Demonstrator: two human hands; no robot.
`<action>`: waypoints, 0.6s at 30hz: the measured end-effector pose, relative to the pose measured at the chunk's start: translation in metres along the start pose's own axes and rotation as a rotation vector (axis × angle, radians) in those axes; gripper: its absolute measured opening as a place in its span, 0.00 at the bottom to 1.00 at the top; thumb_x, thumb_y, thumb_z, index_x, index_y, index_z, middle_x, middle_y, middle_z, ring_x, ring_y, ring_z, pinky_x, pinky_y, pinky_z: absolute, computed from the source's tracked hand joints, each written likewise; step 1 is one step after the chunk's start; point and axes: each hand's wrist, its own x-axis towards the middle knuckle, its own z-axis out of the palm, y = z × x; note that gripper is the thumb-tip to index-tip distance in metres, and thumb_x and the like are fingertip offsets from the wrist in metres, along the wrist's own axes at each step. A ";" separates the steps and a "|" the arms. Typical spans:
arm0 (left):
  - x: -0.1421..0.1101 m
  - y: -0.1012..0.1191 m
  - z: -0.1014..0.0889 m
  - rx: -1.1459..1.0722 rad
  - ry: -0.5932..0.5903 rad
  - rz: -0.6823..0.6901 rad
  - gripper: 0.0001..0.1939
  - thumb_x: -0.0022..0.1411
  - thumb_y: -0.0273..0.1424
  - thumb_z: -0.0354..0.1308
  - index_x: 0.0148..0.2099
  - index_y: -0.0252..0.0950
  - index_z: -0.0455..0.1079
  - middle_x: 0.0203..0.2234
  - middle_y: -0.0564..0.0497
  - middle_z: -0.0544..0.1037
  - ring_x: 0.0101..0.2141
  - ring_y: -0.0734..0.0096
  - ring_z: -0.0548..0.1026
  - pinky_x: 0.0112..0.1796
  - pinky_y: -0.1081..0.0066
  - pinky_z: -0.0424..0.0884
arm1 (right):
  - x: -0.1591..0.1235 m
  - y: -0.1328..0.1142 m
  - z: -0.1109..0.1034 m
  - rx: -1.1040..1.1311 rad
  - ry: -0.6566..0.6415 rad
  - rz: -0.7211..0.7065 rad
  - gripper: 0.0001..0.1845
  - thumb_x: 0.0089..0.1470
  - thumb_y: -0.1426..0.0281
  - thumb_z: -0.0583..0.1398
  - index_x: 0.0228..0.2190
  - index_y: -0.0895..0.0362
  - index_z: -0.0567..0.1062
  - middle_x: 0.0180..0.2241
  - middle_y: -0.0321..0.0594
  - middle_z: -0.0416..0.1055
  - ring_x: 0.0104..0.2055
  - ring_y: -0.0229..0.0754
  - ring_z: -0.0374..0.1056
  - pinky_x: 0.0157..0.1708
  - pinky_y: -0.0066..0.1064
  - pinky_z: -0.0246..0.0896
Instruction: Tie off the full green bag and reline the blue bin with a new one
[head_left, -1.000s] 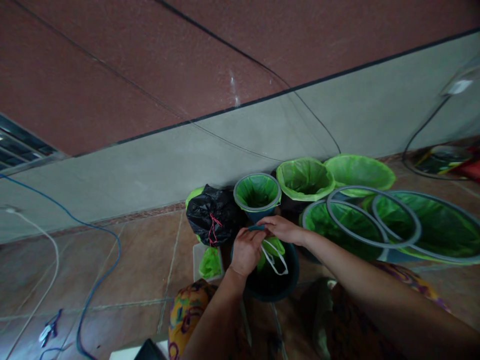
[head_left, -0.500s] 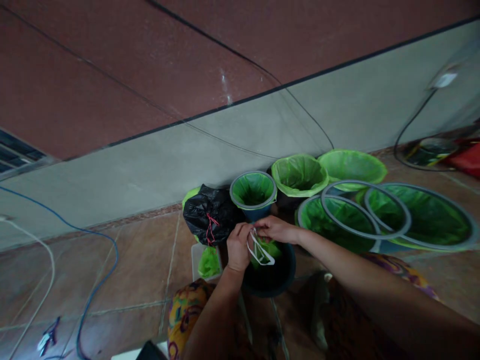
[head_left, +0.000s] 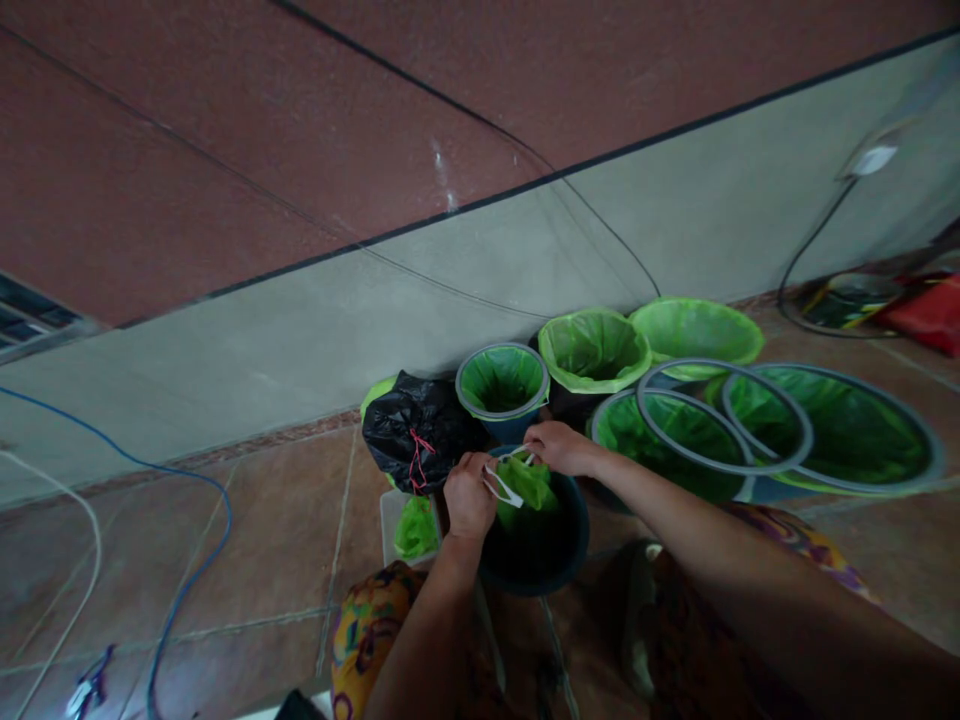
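Your left hand (head_left: 470, 495) curled shut on a thin white plastic strap (head_left: 504, 489); your right hand (head_left: 559, 448) half-curled at its far end, grip unclear. Bright green plastic liner (head_left: 529, 483) bunches below, inside a round dark bin (head_left: 576, 530); knotted black garbage bag (head_left: 405, 425) just left.

A black garbage bag (head_left: 415, 432) tied with red string sits against the wall (head_left: 375, 330), beside a blue bin (head_left: 502, 385) lined with green plastic. Two more green-lined bins (head_left: 594, 350) stand to its right, and grey hoops (head_left: 720, 362) lie across a wide green-lined tub (head_left: 825, 425). A small green bag (head_left: 416, 528) sits just below the black one. A blue cable (head_left: 187, 473) and a white cable (head_left: 94, 520) trail over the tiled floor (head_left: 262, 530), near a patterned cloth (head_left: 367, 640). A red object (head_left: 930, 315) lies far right.
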 end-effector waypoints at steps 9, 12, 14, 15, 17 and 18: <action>0.011 -0.015 0.006 -0.557 -0.164 -0.459 0.20 0.62 0.39 0.53 0.19 0.39 0.60 0.14 0.55 0.65 0.19 0.74 0.64 0.27 0.71 0.58 | -0.001 0.004 -0.005 -0.039 0.035 -0.018 0.14 0.58 0.68 0.56 0.31 0.60 0.80 0.34 0.48 0.79 0.37 0.43 0.71 0.35 0.29 0.58; 0.011 -0.006 0.002 -0.939 -0.066 -0.549 0.22 0.55 0.44 0.59 0.18 0.38 0.57 0.18 0.55 0.70 0.19 0.78 0.65 0.25 0.72 0.58 | -0.004 0.000 -0.006 0.078 -0.004 -0.011 0.18 0.60 0.63 0.54 0.28 0.60 0.78 0.28 0.44 0.77 0.29 0.39 0.68 0.29 0.28 0.55; 0.011 0.002 -0.001 -1.112 -0.081 -0.585 0.23 0.51 0.47 0.63 0.20 0.37 0.58 0.23 0.52 0.75 0.19 0.79 0.66 0.24 0.73 0.58 | -0.006 -0.003 -0.007 0.178 -0.075 -0.030 0.19 0.60 0.61 0.54 0.27 0.60 0.77 0.24 0.41 0.75 0.25 0.36 0.66 0.26 0.27 0.54; 0.011 0.006 -0.002 -1.164 -0.108 -0.604 0.23 0.49 0.49 0.63 0.21 0.36 0.60 0.25 0.51 0.77 0.19 0.79 0.67 0.24 0.74 0.58 | -0.007 -0.004 -0.007 0.224 -0.108 -0.052 0.19 0.60 0.60 0.54 0.27 0.60 0.77 0.23 0.39 0.75 0.24 0.36 0.65 0.26 0.26 0.54; 0.011 0.012 -0.003 -1.216 -0.150 -0.632 0.24 0.49 0.52 0.64 0.24 0.36 0.62 0.24 0.52 0.76 0.18 0.80 0.67 0.23 0.74 0.58 | -0.009 -0.006 -0.007 0.285 -0.143 -0.100 0.19 0.58 0.58 0.56 0.28 0.59 0.77 0.21 0.37 0.73 0.22 0.35 0.64 0.25 0.26 0.55; 0.011 0.013 -0.003 -1.227 -0.155 -0.629 0.25 0.49 0.52 0.64 0.26 0.36 0.64 0.23 0.53 0.75 0.18 0.80 0.66 0.23 0.75 0.58 | -0.009 -0.007 -0.007 0.300 -0.145 -0.121 0.19 0.57 0.57 0.57 0.28 0.59 0.77 0.20 0.36 0.72 0.22 0.35 0.64 0.25 0.26 0.55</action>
